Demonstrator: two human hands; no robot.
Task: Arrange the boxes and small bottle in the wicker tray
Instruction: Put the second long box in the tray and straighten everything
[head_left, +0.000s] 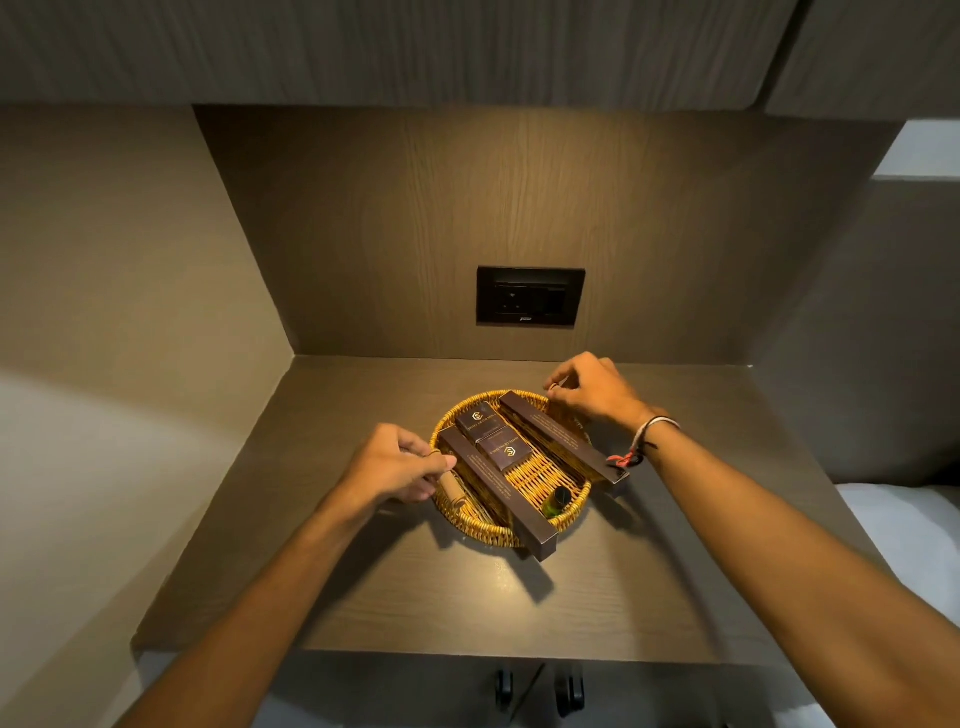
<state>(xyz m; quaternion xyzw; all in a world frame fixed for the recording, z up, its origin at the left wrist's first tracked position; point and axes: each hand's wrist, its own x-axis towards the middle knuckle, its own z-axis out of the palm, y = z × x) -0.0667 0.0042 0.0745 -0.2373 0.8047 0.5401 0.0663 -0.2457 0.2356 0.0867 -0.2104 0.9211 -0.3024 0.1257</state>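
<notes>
An oval wicker tray (480, 531) sits on a dark wooden desk (415, 597). Two long dark boxes lie across it: one (498, 493) overhangs the near rim, the other (563, 439) overhangs the right rim. Between them lie two small square boxes (477, 421) (505, 453). A small green bottle (556, 501) lies near the tray's right front, and a tan roll (453, 489) lies at its left. My left hand (395, 462) pinches the tray's left rim, thumb by the long box's end. My right hand (592, 395) curls over the far right rim.
A black wall socket (530, 296) is set in the back panel just behind the tray. Walls close the desk in on the left and at the back. A white bed (909, 525) lies to the right. Dark wheels (569, 688) show below the desk's front edge.
</notes>
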